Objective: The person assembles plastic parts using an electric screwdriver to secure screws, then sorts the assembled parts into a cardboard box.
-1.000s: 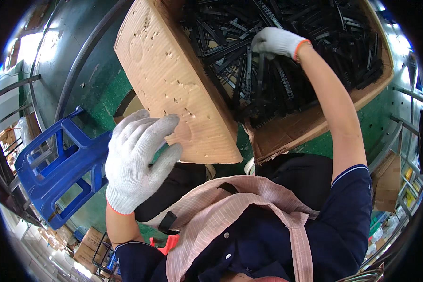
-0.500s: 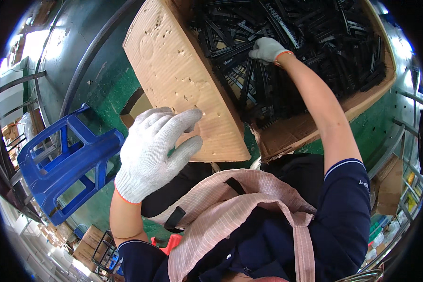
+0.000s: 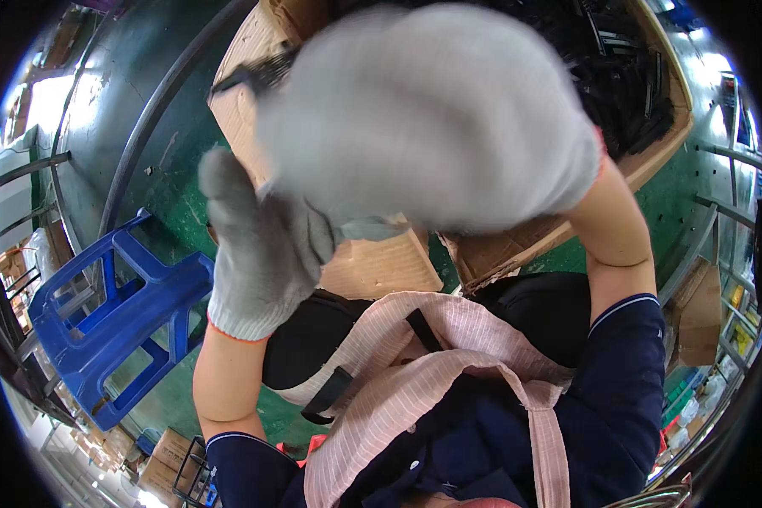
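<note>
My right hand (image 3: pixel 432 118), in a pale knitted glove, is raised close in front of me and smeared by motion. A black strip-like part (image 3: pixel 258 74) with a bristly or toothed edge sticks out beyond its left side, apparently in its grip, though the fingers are hidden. Below and to the left, my gloved left hand (image 3: pixel 267 245) has its thumb apart from the fingers, with nothing visible in it. Many black strips (image 3: pixel 618 93) lie in a large cardboard box (image 3: pixel 559 233), partly covered by my right hand.
A cardboard flap (image 3: pixel 381 267) of the box spreads towards my lap. On the left a blue plastic stool (image 3: pixel 118 313) lies tipped on the green floor (image 3: pixel 165 182). Metal racks and a brown carton (image 3: pixel 698 313) stand on the right.
My right hand has come up out of the box towards me, with a black strip at its side. My left hand has turned, with its thumb pointing up.
</note>
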The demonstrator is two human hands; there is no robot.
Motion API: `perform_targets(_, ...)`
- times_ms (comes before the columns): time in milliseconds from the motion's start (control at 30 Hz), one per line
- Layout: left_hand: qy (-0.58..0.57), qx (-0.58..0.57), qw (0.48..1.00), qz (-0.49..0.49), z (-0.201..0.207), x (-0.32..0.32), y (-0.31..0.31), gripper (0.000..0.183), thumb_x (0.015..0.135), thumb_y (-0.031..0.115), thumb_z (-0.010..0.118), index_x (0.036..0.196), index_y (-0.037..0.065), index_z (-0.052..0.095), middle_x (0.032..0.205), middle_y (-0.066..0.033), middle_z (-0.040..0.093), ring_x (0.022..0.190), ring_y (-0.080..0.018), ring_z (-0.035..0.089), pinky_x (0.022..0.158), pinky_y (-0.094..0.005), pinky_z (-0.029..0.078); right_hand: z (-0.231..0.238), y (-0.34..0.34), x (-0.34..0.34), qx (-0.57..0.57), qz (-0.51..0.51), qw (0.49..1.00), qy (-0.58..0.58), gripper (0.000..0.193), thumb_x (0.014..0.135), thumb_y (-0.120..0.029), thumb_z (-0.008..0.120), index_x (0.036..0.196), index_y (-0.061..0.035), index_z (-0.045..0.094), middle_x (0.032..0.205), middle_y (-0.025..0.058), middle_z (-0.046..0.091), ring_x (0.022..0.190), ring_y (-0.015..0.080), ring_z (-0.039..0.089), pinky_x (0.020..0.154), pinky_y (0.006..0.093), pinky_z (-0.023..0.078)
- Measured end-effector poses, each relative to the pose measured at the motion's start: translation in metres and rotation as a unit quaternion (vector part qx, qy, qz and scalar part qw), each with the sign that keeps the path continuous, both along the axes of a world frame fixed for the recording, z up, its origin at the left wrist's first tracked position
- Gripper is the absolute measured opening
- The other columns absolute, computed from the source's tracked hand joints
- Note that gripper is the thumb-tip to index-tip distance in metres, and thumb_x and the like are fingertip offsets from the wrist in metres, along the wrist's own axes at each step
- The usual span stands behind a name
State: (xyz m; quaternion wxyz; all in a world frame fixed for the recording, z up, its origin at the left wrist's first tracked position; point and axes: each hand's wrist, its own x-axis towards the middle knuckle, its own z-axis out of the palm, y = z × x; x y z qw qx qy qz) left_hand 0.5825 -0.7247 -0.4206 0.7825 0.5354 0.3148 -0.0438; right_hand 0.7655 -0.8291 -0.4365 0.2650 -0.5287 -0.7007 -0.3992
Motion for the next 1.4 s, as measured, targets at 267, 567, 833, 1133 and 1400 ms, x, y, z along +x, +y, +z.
perform_targets(267,-0.192,-0.163,0.935,0.251,-0.013,-0.001,0.01,0.04,0.101,0.012,0.044,0.136,-0.008,0.044,0.131,-0.0215,0.057,0.118,-0.0332,0.059,0.101,-0.0505,0.051,-0.04,-0.016,0.036,-0.207,0.131,0.907,0.344,0.034,0.087,-0.027,0.068,0.117,-0.0121,0.064,0.113,0.0092,0.064,0.096,0.0292,0.066,0.087,0.0381,0.054)
perform_targets(567,-0.101,-0.097,0.96,0.242,-0.003,0.0,0.004,0.042,0.098,0.007,0.049,0.138,-0.006,0.043,0.112,-0.015,0.063,0.086,-0.0189,0.064,0.076,-0.0356,0.058,-0.202,-0.097,0.089,-0.695,-0.211,0.62,0.298,0.035,0.092,-0.038,0.061,0.12,-0.0174,0.062,0.121,0.0188,0.058,0.107,0.0395,0.061,0.09,0.0468,0.051)
perform_targets(833,-0.099,-0.107,0.967,0.209,-0.009,0.001,0.006,0.039,0.098,0.008,0.049,0.135,-0.005,0.046,0.108,-0.0151,0.064,0.083,-0.0181,0.064,0.076,-0.034,0.056,-0.2,-0.096,0.092,-0.71,-0.204,0.581,0.341,0.045,0.089,-0.04,0.064,0.115,-0.0041,0.064,0.119,0.0198,0.06,0.109,0.0405,0.06,0.093,0.044,0.049)
perform_targets(1133,-0.081,-0.092,0.972,0.201,-0.003,0.003,0.004,0.038,0.1,0.011,0.05,0.134,-0.005,0.047,0.1,-0.0104,0.062,0.077,-0.0131,0.059,0.072,-0.0288,0.052,-0.152,-0.094,0.082,-0.694,-0.155,0.559,0.426,0.036,0.081,-0.038,0.071,0.093,-0.0038,0.07,0.078,0.0164,0.068,0.074,0.031,0.065,0.07,0.0396,0.051)
perform_targets(1400,-0.119,-0.159,0.963,0.18,-0.018,0.002,0.006,0.039,0.102,0.03,0.053,0.124,-0.003,0.052,0.081,-0.0019,0.051,0.065,-0.0091,0.044,0.059,-0.0237,0.041,-0.018,-0.07,0.097,-0.262,-0.166,0.773,0.554,0.024,0.084,-0.023,0.074,0.088,-0.0013,0.067,0.081,0.0012,0.066,0.075,0.0119,0.061,0.068,0.0259,0.049)
